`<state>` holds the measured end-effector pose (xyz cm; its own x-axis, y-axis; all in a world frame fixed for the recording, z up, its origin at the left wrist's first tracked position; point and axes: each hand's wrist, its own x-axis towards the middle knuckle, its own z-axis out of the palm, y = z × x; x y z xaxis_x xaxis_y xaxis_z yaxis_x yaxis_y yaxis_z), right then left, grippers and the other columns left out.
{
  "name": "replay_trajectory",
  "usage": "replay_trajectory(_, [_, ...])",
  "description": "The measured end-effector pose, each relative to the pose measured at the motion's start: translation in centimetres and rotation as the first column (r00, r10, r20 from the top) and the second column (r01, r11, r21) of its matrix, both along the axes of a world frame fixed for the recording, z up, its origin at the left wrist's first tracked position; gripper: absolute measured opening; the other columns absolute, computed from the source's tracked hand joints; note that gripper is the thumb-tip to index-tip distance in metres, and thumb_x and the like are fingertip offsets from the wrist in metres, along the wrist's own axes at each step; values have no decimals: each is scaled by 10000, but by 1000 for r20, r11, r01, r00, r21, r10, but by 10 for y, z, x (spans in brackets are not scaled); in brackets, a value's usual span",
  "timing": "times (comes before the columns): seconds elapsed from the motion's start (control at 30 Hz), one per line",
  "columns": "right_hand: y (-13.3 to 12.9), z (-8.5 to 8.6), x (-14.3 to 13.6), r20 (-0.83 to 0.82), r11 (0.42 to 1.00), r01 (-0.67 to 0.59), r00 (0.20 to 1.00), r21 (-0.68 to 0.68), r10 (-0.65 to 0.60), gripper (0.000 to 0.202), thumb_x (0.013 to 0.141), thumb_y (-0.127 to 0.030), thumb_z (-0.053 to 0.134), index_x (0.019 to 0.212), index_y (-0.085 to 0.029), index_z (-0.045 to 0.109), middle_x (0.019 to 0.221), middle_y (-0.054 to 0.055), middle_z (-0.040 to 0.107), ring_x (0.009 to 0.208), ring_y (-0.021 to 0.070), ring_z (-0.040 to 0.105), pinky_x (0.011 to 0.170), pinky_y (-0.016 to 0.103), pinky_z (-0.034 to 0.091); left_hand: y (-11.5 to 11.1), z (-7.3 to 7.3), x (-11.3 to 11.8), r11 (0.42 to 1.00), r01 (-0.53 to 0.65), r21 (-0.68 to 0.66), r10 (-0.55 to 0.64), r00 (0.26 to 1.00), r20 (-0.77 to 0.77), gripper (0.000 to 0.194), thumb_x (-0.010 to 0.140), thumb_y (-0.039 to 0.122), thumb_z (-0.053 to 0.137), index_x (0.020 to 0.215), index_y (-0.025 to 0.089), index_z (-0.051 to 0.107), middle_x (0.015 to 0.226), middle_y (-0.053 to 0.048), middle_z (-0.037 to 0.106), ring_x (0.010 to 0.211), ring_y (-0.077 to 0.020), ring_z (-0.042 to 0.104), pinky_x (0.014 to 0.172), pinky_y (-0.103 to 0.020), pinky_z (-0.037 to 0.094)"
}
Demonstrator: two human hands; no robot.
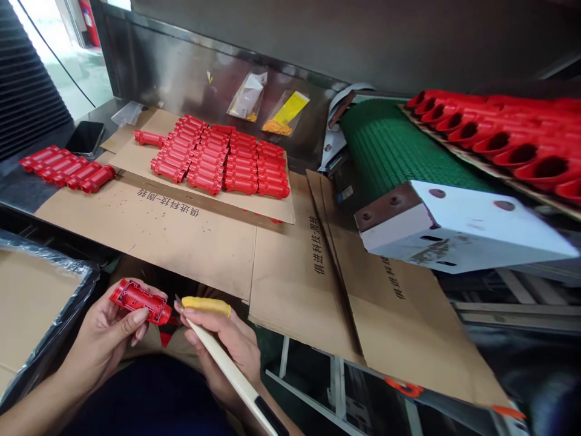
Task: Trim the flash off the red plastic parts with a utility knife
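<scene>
Over my lap, my left hand (pixel 106 330) grips a red plastic housing (pixel 140 301), its hollow side with dark edges turned up. My thumb presses on its near side. To its right, my right hand (pixel 231 339) holds a craft knife (pixel 227 363) with a long cream handle. The small blade points toward the housing, a short gap apart from it. A yellow finger cot (pixel 206 305) covers the index finger of that hand. Rows of similar red housings (pixel 209 154) lie on a cardboard sheet beyond my hands, and several more housings (pixel 68 169) lie at the left.
A green conveyor belt (pixel 381 145) with a white metal end block (pixel 463 230) stands at the right, carrying red hollow parts (pixel 508 142) on cardboard. A phone (pixel 85 138) lies at the back left. Small bags (pixel 285 113) hang on the metal panel. A plastic-lined box (pixel 36 303) stands at my left.
</scene>
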<state>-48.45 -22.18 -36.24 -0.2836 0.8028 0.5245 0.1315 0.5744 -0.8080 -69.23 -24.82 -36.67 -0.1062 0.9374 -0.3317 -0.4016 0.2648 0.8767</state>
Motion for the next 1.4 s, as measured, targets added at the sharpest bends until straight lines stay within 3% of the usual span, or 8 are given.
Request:
replay_trajectory(0.23, [2, -10, -10, -140, 995, -69, 987, 72, 78, 368, 913, -16, 708, 1261, -136, 730, 1158, 140, 740, 1003, 206, 688, 875, 356, 622, 0, -2, -4, 994, 103, 27, -102, 994, -39, 264, 878, 355, 815, 1089, 217, 734, 1089, -78, 680, 651, -83, 555, 550, -191, 463])
replay_trajectory(0.53, [1, -10, -11, -141, 996, -74, 987, 59, 81, 443, 892, 17, 713, 1296, -165, 722, 1166, 116, 746, 999, 197, 686, 865, 344, 618, 0, 20, 10, 998, -13, -63, 11, 999, -31, 363, 761, 407, 903, 1015, 193, 759, 1069, -71, 688, 626, -68, 520, 536, -174, 422])
replay_trajectory(0.83, [-3, -4, -10, -155, 995, -85, 985, -46, 77, 399, 903, -3, 710, 1260, -182, 725, 1145, 99, 758, 1030, 194, 716, 895, 337, 619, -1, 21, 11, 995, -25, -93, 30, 998, 50, 351, 739, 401, 913, 979, 188, 771, 1059, -69, 678, 622, -58, 507, 527, -169, 413])
replay_trajectory(1.03, [-6, -1, -11, -167, 996, -67, 984, -54, 57, 412, 889, 19, 698, 1250, -176, 719, 1151, 96, 755, 1068, 180, 716, 936, 292, 603, -2, 21, 12, 992, -63, -108, 70, 996, 63, 381, 702, 402, 936, 980, 202, 769, 1100, -66, 661, 674, -76, 540, 516, -159, 420])
replay_trajectory(1.2, [-9, -2, -11, -148, 998, -35, 989, -55, 27, 392, 895, 15, 685, 1236, -175, 719, 1174, 93, 756, 1083, 161, 719, 963, 249, 596, -1, 23, 12, 993, -69, -99, 76, 995, 66, 382, 709, 393, 930, 981, 183, 762, 1098, -61, 663, 601, -38, 496, 517, -160, 422])
replay_trajectory(1.4, [-14, -2, -10, -123, 998, -17, 992, -69, 8, 379, 906, -14, 687, 1237, -200, 701, 1170, 80, 760, 1075, 168, 729, 959, 256, 608, -2, 22, 12, 993, -79, -89, 85, 994, 68, 387, 716, 384, 923, 984, 167, 748, 1149, -75, 652, 610, -35, 494, 516, -158, 424])
